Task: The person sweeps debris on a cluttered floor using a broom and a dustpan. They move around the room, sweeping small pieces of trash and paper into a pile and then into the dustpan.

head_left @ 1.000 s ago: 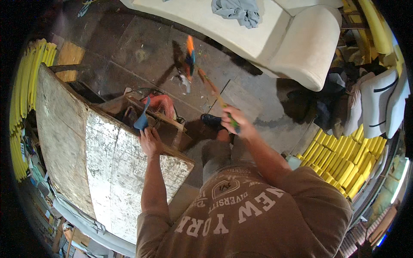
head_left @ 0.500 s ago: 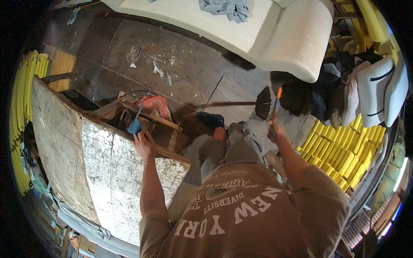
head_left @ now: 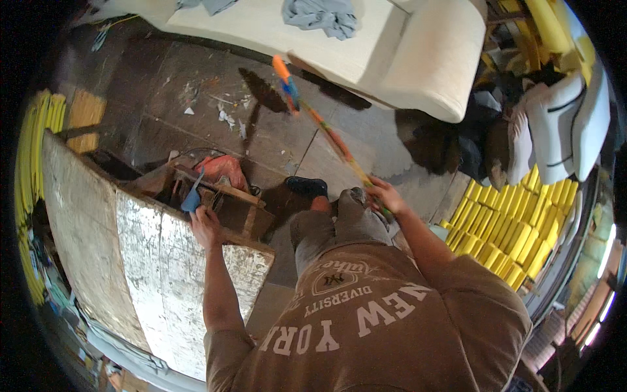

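My right hand (head_left: 385, 196) is closed round the lower end of a long, slim stick-like tool (head_left: 339, 146). Its shaft is banded in yellow, green and red, with a blue section and an orange tip at the far end; motion blurs it and I cannot tell its kind. The tool slants up and leftward above the floor. My left hand (head_left: 206, 227) pinches a bent blue strip (head_left: 192, 201) at the edge of the worn wooden board (head_left: 151, 236). Under the strip lies an open wooden box (head_left: 225, 208) with a red plastic bag (head_left: 225, 170).
A cream sofa (head_left: 418, 72) with grey cloth (head_left: 321, 17) on it stands ahead. White scraps (head_left: 225, 118) litter the dark floor. Yellow foam pieces (head_left: 513, 225) are stacked at the right, below pale cushions (head_left: 555, 127). More yellow sheets (head_left: 40, 140) stand at the far left.
My right hand has moved left and swung the tool from upright at the right to slanting far leftward. The left hand still holds the blue strip. The whole view has shifted slightly.
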Demonstrator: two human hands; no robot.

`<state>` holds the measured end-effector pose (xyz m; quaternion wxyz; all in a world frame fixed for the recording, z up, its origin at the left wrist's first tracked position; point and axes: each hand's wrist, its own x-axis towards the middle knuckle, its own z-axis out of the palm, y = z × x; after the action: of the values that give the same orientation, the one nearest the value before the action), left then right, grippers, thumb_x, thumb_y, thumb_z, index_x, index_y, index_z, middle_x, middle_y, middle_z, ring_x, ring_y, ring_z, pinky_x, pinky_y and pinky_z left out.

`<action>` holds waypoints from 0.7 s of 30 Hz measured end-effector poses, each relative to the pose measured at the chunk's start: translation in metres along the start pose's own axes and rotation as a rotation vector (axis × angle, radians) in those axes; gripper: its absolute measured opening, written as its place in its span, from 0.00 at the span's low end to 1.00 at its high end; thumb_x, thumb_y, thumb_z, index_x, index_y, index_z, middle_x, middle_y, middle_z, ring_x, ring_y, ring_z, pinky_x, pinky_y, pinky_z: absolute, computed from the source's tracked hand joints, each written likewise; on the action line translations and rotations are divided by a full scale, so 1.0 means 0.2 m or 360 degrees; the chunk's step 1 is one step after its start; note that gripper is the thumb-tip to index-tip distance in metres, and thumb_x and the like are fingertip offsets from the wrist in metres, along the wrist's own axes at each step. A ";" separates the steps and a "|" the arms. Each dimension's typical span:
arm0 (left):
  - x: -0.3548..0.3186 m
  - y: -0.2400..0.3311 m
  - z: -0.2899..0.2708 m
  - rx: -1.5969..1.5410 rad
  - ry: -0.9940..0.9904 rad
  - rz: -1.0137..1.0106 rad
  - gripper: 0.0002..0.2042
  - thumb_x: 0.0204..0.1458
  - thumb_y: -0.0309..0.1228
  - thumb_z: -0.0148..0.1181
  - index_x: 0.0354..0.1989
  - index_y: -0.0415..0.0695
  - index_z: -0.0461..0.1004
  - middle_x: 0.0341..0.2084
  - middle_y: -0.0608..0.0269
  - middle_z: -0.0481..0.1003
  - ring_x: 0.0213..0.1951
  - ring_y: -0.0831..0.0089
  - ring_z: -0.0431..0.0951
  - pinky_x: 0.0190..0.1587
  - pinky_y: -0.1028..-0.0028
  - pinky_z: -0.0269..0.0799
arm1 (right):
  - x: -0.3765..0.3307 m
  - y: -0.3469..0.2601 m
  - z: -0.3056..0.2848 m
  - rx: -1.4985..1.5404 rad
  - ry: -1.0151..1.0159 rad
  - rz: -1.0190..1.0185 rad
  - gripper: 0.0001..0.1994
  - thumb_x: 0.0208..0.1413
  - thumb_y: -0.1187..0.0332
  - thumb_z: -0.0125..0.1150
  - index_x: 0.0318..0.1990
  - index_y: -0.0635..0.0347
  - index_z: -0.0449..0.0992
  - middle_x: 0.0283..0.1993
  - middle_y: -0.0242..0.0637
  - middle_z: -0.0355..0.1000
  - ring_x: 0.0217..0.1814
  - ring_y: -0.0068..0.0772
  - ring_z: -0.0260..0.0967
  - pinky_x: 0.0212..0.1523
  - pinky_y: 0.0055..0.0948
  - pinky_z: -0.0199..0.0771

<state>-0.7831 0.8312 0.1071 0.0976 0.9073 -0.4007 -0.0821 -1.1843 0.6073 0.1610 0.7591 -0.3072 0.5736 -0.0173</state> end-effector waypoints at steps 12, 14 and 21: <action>0.02 0.00 -0.07 0.0045 0.0047 -0.0067 0.05 0.49 0.32 0.48 0.29 0.44 0.65 0.27 0.53 0.66 0.31 0.55 0.67 0.34 0.62 0.58 | 0.48 0.12 -0.08 -0.0121 0.0168 0.0308 0.12 0.49 0.68 0.48 0.15 0.57 0.60 0.13 0.31 0.54 0.12 0.25 0.52 0.11 0.24 0.53; 0.01 -0.04 -0.04 0.0037 0.0080 -0.0067 0.05 0.49 0.32 0.47 0.29 0.44 0.65 0.27 0.53 0.65 0.30 0.55 0.67 0.34 0.62 0.58 | 0.62 -0.03 0.31 -0.0251 0.0187 0.0560 0.14 0.48 0.69 0.47 0.13 0.56 0.57 0.11 0.29 0.51 0.10 0.24 0.49 0.10 0.23 0.51; 0.01 -0.07 -0.02 -0.0031 0.0079 -0.0116 0.05 0.48 0.31 0.47 0.29 0.44 0.63 0.27 0.55 0.65 0.30 0.56 0.67 0.34 0.63 0.59 | 0.69 -0.52 0.61 -0.0531 -0.0073 0.0222 0.03 0.49 0.71 0.45 0.28 0.59 0.65 0.15 0.31 0.59 0.11 0.23 0.53 0.10 0.23 0.54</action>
<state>-0.7701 0.8394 0.1076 0.1132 0.9221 -0.3640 -0.0671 -0.9958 0.5258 0.1118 0.7099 -0.3888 0.5709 0.1380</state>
